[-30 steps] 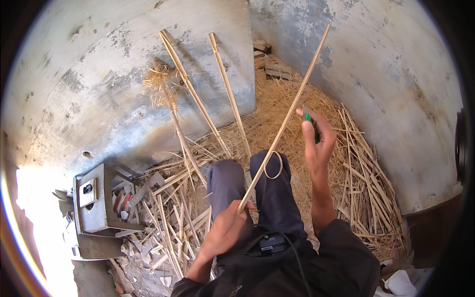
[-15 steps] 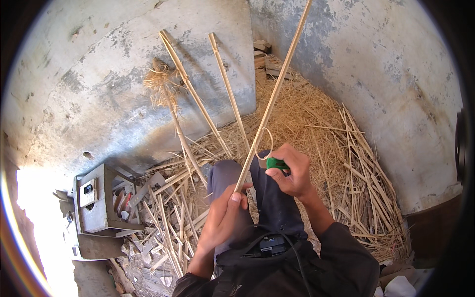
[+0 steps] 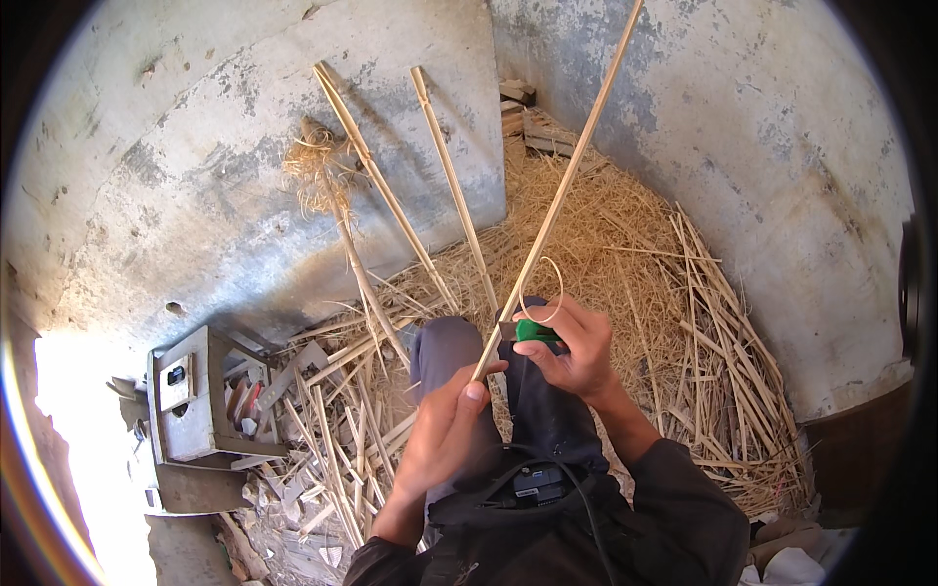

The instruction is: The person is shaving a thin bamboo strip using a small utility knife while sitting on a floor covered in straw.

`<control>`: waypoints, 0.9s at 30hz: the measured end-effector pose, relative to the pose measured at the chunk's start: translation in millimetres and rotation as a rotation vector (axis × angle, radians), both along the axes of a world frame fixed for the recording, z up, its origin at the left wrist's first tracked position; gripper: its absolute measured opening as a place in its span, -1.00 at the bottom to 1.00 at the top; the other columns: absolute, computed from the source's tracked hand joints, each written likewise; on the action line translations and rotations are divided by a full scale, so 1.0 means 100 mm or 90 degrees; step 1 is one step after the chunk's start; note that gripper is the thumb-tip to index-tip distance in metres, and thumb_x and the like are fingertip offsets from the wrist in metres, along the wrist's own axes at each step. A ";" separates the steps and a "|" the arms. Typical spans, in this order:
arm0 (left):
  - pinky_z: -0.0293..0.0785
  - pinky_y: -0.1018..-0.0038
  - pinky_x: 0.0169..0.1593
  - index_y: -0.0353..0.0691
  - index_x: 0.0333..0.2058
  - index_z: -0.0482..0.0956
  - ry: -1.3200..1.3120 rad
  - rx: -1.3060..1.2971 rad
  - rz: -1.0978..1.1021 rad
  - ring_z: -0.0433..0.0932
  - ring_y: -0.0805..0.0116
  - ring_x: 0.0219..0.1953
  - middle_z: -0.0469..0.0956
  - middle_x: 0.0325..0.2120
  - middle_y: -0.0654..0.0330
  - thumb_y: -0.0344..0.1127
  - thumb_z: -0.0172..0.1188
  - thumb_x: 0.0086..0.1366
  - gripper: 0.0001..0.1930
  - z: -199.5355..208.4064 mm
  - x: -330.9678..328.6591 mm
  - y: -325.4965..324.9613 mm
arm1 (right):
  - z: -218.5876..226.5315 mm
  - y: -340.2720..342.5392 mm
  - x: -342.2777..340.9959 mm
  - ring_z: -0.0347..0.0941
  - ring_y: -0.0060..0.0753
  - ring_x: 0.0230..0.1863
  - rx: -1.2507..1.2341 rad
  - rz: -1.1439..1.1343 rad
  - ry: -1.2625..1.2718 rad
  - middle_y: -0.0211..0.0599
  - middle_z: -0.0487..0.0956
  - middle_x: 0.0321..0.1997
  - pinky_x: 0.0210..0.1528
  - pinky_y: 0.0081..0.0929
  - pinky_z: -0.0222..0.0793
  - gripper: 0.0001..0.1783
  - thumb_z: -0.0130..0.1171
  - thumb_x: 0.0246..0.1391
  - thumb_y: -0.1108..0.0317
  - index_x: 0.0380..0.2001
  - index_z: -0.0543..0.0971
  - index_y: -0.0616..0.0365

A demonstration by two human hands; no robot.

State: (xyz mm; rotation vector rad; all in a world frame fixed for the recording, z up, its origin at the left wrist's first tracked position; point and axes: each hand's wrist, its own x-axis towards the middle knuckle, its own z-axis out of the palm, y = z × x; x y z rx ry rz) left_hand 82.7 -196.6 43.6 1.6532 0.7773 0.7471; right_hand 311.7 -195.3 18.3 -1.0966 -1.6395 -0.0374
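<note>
My left hand (image 3: 447, 430) is closed round the lower end of a long pale strip (image 3: 557, 205), which looks like split bamboo and slants up to the far right over my knees. In my right hand (image 3: 576, 347) is a knife with a green handle (image 3: 535, 332). Its short, wide blade (image 3: 508, 332) lies against the strip a little above my left hand. A thin curled shaving (image 3: 559, 278) loops up from near the blade, beside my right fingers.
Two long strips (image 3: 386, 186) (image 3: 451, 176) and a stick with tangled shavings (image 3: 318, 166) lean on the left wall. Shavings (image 3: 596, 234) cover the floor ahead, with cut strips (image 3: 733, 381) at right. A worn wooden box-like stand (image 3: 191, 391) is at left.
The knife has moved down along the strip toward my left hand, and the curled shaving is longer. The strip's far end has swung slightly right.
</note>
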 end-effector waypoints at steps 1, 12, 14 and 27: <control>0.14 0.59 -0.38 -0.37 0.25 0.54 0.000 0.000 0.000 0.18 0.65 -0.48 0.26 -0.50 0.44 -0.14 -0.19 0.71 -0.53 0.01 0.00 -0.01 | 0.01 -0.01 0.01 0.63 -0.29 -0.49 -0.015 -0.012 0.007 -0.30 0.64 -0.40 -0.47 -0.40 0.48 -0.60 0.51 0.15 0.04 -0.18 0.73 0.14; 0.18 0.54 -0.38 -0.34 0.23 0.57 0.071 0.034 0.022 0.25 0.61 -0.49 0.30 -0.53 0.39 -0.18 -0.16 0.69 -0.56 0.04 -0.03 -0.10 | 0.10 0.02 0.16 0.60 -0.35 -0.52 0.027 -0.049 0.023 -0.29 0.63 -0.43 -0.50 -0.43 0.43 -0.60 0.48 0.19 0.04 -0.19 0.73 0.19; 0.20 0.52 -0.37 -0.33 0.23 0.57 0.075 0.042 0.028 0.26 0.60 -0.49 0.31 -0.54 0.38 -0.18 -0.16 0.69 -0.56 0.03 -0.03 -0.11 | 0.11 0.01 0.16 0.61 -0.35 -0.51 0.026 -0.051 0.021 -0.30 0.64 -0.43 -0.50 -0.44 0.43 -0.60 0.48 0.19 0.04 -0.20 0.73 0.20; 0.32 0.29 -0.35 -0.28 0.01 0.58 0.134 0.125 0.103 0.38 0.27 -0.54 0.37 -0.57 0.16 -0.23 -0.16 0.69 -0.67 0.04 0.00 -0.22 | 0.12 0.08 0.15 0.49 -0.34 -0.61 0.104 -0.110 -0.014 -0.36 0.55 -0.53 -0.57 -0.39 0.32 -0.58 0.48 0.17 -0.02 -0.24 0.75 0.16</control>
